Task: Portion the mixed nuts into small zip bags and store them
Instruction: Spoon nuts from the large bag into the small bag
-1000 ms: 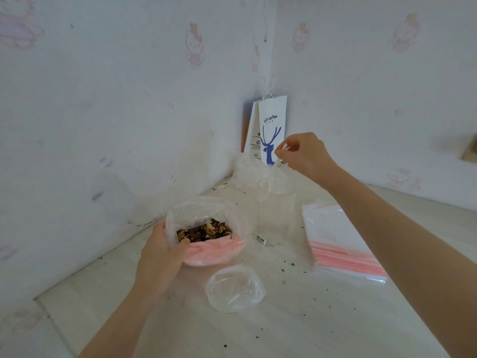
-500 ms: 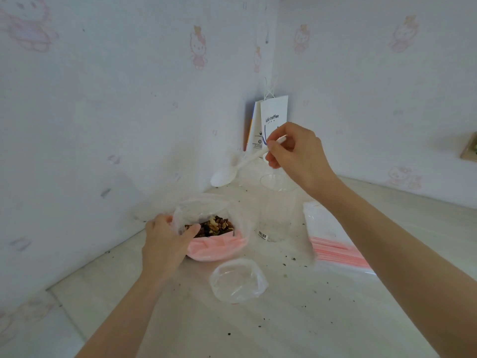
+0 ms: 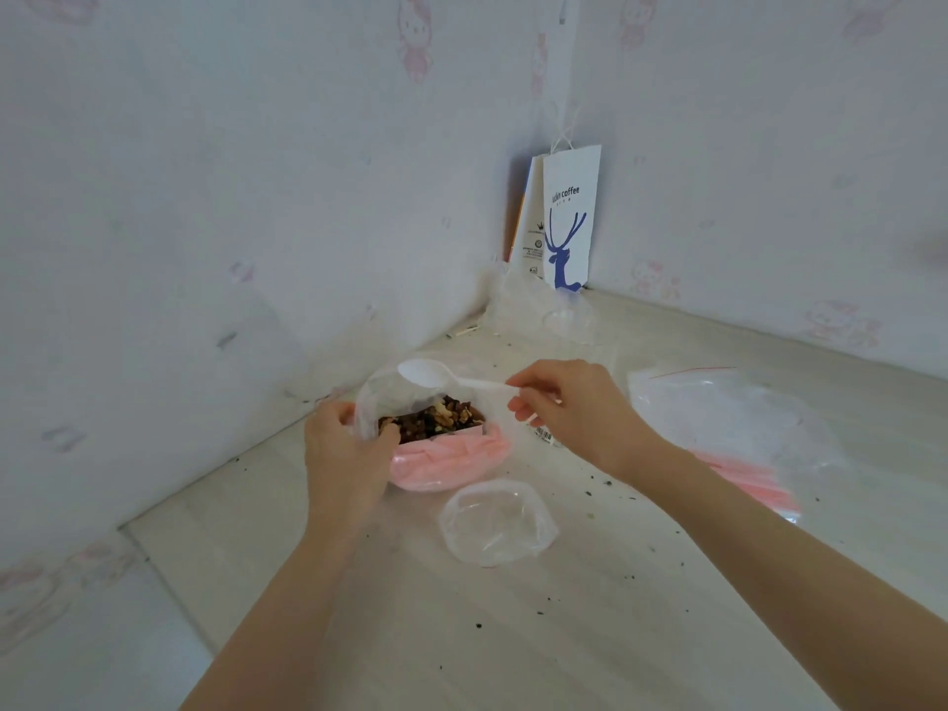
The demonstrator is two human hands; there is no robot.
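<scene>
white spoon (image 3: 430,374), pink bag (image 3: 446,461), brown nuts (image 3: 436,418)

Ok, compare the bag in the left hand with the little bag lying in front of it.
The nut bag holds mixed nuts; the small bag is empty. The left hand grips the nut bag; the small bag lies untouched. The nut bag looks pink below; the small bag is clear. Both are open.

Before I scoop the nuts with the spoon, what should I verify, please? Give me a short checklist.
1. Grip of right hand on white plastic spoon: ok, handle pinched.
2. The left hand holds clear-and-pink plastic bag of mixed nuts: ok.
3. Its mouth is open: ok.
4. Spoon is empty, above that bag: ok.
5. The small clear zip bag in front is open: ok.
6. It stays open when filled: cannot tell.
</scene>
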